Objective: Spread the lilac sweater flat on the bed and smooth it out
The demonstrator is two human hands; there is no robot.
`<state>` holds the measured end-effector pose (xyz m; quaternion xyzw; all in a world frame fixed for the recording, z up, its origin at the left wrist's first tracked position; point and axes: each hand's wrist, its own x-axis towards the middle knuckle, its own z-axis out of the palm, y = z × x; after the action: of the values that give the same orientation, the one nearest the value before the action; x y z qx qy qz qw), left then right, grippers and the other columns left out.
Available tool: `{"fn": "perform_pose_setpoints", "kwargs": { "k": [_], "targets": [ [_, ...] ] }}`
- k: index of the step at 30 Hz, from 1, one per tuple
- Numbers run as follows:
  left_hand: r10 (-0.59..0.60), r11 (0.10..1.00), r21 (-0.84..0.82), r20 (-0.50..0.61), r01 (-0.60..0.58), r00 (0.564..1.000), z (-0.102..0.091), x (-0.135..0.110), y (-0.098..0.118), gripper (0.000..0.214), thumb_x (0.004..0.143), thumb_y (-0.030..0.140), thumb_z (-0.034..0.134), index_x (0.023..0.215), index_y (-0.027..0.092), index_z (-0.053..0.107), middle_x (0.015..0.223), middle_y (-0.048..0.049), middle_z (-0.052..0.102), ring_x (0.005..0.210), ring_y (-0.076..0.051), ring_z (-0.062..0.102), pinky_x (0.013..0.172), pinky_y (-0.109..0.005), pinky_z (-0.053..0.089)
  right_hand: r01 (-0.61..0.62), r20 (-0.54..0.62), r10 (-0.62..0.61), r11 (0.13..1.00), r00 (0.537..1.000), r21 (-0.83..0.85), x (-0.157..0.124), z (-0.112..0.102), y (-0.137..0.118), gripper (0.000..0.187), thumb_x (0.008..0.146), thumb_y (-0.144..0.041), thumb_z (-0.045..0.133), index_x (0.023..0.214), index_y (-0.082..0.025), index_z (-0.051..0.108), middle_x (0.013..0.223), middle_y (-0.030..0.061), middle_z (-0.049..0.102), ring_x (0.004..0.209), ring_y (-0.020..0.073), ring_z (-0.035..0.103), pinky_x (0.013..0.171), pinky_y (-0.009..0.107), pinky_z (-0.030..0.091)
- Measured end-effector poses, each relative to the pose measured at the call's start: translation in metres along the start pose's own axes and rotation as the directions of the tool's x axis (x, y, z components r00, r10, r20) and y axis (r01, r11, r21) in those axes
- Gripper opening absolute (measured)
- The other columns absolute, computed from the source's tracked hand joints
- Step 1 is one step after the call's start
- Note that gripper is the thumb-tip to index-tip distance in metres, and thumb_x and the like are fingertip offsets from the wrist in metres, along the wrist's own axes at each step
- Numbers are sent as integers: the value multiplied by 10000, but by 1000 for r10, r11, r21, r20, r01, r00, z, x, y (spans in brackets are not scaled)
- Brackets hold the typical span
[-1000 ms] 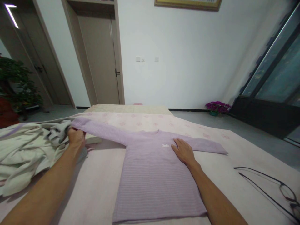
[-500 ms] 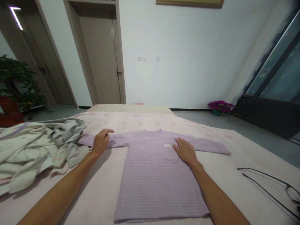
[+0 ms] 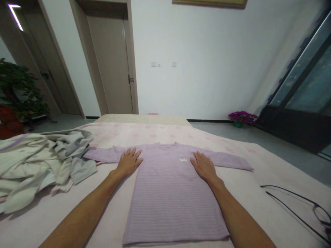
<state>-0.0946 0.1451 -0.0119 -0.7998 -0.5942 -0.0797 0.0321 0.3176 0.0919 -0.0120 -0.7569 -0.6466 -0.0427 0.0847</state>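
Note:
A lilac long-sleeved sweater (image 3: 170,193) lies flat, front up, on a pale pink bed cover (image 3: 258,172), both sleeves spread sideways. My left hand (image 3: 128,162) rests flat on the sweater's left shoulder where the sleeve starts, fingers stretched out. My right hand (image 3: 203,165) lies flat on the right chest area, just beside a small white logo (image 3: 183,159), fingers open. Neither hand holds anything.
A heap of cream and grey clothes (image 3: 38,165) sits at the left, touching the left sleeve's cuff. A pair of glasses (image 3: 310,210) lies at the right edge of the bed. Doors, a potted plant (image 3: 18,93) and purple flowers (image 3: 241,117) stand beyond.
My left hand let go of the left sleeve, which it had held raised by the cuff, and slid right along it to the shoulder. The sleeve now lies flat. My right hand stayed put.

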Motion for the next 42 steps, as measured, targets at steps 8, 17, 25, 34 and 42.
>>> {"fn": "perform_pose_setpoints", "kwargs": {
  "k": [8,17,25,34,42],
  "targets": [
    [-161,985,65,-18,162,987,5,0,-23,588,1012,514,287,1520,242,404,1585,-131,382,1455,-359,321,1150,-533,225,-227,-1,227,972,974,-60,9,3,53,636,1013,-514,215,1540,-192,369,1624,107,296,1494,313,235,1187,562,155],
    [-299,953,24,-75,302,951,8,-1,-37,591,1004,478,267,1492,195,445,1561,-160,409,1447,-320,336,1143,-546,237,-380,-140,372,924,918,-37,5,1,68,628,987,-491,276,1432,-110,502,1542,204,401,1461,384,273,1150,617,174],
    [-156,984,31,-312,174,937,2,-8,-28,451,1002,382,352,1271,165,642,1356,-146,621,1345,-333,463,1124,-550,302,147,-295,-105,981,950,124,2,-8,40,485,1003,-383,345,1377,-159,558,1435,105,569,1345,235,478,1163,402,303],
    [200,900,-261,-462,-348,864,-14,-27,22,404,1028,355,361,1259,188,648,1307,-95,669,1329,-238,523,1155,-472,393,126,-136,-118,990,984,59,8,4,36,474,1010,-420,384,1393,-197,552,1500,106,503,1402,264,431,1169,450,286],
    [310,894,-307,-102,-327,945,-16,-78,92,494,1017,448,384,1428,215,530,1518,-106,490,1435,-268,403,1187,-487,335,122,-190,-111,991,975,47,9,2,34,437,999,-369,410,1340,-169,595,1426,104,577,1335,242,498,1156,383,306]
  ]
}}
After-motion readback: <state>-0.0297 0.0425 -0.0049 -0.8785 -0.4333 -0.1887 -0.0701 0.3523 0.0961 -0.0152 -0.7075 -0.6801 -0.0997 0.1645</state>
